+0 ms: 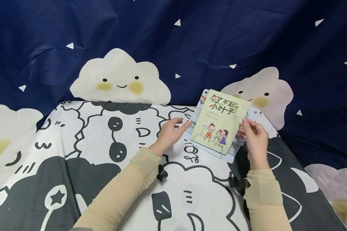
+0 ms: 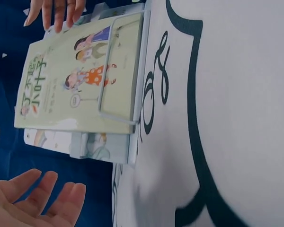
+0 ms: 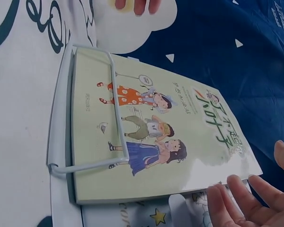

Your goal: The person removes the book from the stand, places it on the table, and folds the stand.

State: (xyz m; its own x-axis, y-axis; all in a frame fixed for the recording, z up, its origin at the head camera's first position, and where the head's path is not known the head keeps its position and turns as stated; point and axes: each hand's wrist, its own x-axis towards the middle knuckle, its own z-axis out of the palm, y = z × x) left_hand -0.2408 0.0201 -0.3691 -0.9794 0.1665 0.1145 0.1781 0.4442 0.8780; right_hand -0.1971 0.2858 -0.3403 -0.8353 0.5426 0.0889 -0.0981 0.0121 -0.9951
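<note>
A pale green book (image 1: 219, 122) with Chinese lettering and cartoon children on its cover leans on a light blue book stand (image 2: 106, 149) printed with pictures. Across the lower cover runs the stand's white wire holder (image 3: 116, 94). To the book's left, my left hand (image 1: 169, 134) is held apart from it, fingers loosely extended and thumb towards the stand. My right hand (image 1: 255, 138) is at the book's right edge. Its fingertips (image 3: 234, 184) are right at that edge, while the thumb stands away from the fingers. Neither hand grips anything.
The stand rests on a white and dark grey cartoon cloth (image 1: 110, 134) towards its back right. Behind rises a dark blue curtain (image 1: 202, 38) with smiling clouds and small white triangles. Black wrist mounts (image 1: 162, 173) sit at both beige sleeves (image 1: 118, 192).
</note>
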